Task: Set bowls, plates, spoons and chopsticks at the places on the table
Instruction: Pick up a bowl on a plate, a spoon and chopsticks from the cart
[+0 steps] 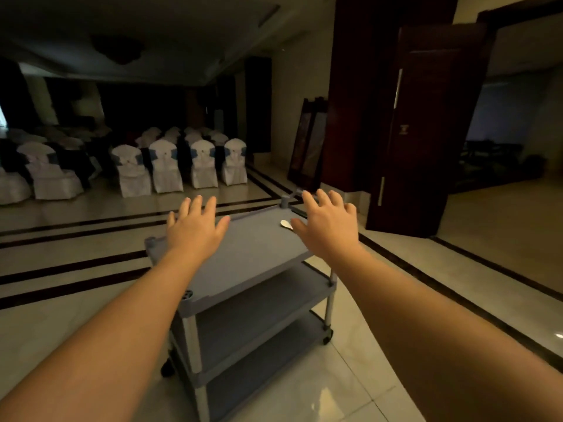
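Both arms reach forward over a grey three-shelf cart standing on a pale tiled floor; the left hand hovers above the cart's top shelf at its far left side, fingers straight and spread, its grip open and holding nothing; the right hand is stretched out over the far right side of the same shelf, fingers likewise fanned and straight, its grip open and holding nothing; whether either palm touches the shelf cannot be told. A white spoon lies on the top shelf just beside the right hand's thumb, on its left, partly hidden behind that hand, and well apart from the left hand (only its bowl end shows). The two lower shelves of the cart sit below and nearer than both hands, and a grey post rises at the cart's far corner between the two hands, closer to the right one. Beyond the left hand, rows of white-covered chairs stand in a dim hall; beyond and to the right of the right hand stands a dark wooden door.
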`<state>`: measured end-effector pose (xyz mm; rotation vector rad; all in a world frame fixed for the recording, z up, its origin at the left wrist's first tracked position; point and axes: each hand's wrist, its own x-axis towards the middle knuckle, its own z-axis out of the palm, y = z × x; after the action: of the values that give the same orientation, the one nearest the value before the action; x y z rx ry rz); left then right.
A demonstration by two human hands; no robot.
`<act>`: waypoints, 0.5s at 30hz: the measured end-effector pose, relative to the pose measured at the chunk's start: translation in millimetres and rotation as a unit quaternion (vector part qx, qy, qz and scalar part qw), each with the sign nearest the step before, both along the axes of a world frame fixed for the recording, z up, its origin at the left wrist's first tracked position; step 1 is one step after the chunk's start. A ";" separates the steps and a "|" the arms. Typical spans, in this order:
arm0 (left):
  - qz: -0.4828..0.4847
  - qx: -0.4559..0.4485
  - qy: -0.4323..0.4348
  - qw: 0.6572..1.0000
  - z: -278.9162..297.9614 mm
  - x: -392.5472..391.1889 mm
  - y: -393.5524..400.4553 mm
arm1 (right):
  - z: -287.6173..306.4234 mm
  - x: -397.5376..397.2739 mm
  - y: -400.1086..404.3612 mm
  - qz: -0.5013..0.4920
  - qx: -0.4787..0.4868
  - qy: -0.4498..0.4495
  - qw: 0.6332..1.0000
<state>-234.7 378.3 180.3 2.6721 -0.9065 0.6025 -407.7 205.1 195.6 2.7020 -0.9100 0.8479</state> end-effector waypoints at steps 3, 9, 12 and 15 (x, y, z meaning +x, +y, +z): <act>-0.004 0.005 0.001 1.000 0.6 36.8 -41.7 | 4.2 38.9 -47.6 -0.001 0.000 -0.008 1.000; 0.035 0.015 0.010 0.999 -15.4 116.6 -110.0 | -8.9 129.0 -145.6 0.026 0.023 -0.003 0.999; 0.071 0.016 0.009 0.997 -28.4 152.4 -138.9 | -18.7 179.6 -191.9 0.062 0.034 0.005 0.998; 0.118 0.017 0.030 0.992 -33.4 184.5 -161.8 | -17.6 233.8 -230.8 0.104 0.054 0.022 0.993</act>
<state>-50.2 216.5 146.8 2.8346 -0.5956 0.5560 -173.9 -25.7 178.0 2.9359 -0.6941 0.7941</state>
